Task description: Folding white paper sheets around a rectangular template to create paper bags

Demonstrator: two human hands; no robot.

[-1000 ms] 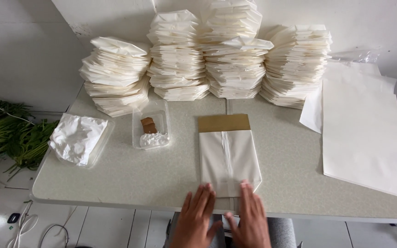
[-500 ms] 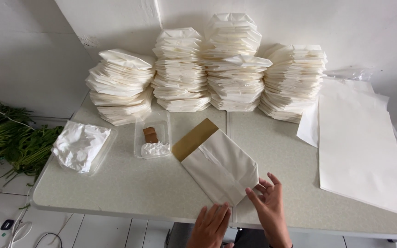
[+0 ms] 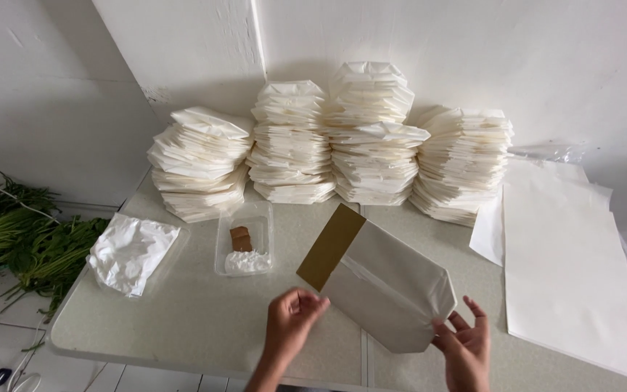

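Note:
A folded white paper bag (image 3: 390, 287) with a brown band (image 3: 332, 247) along one end is tilted up off the grey table (image 3: 197, 327). My left hand (image 3: 292, 319) pinches the bag's near left edge. My right hand (image 3: 464, 341) has spread fingers and touches the bag's lower right corner. Behind the bag stand several tall stacks of folded white paper bags (image 3: 332, 141) against the wall.
A clear plastic tray (image 3: 244, 239) holds a brown block and white paste. A clear tray with crumpled white plastic (image 3: 130, 250) lies at left. Flat white paper sheets (image 3: 571, 268) cover the table's right side. Green leafy stalks (image 3: 19, 239) lie on the floor at left.
The bag lay flat a second ago, then was turned at an angle, and is now lifted and tilted. My hands have moved apart to its two near corners.

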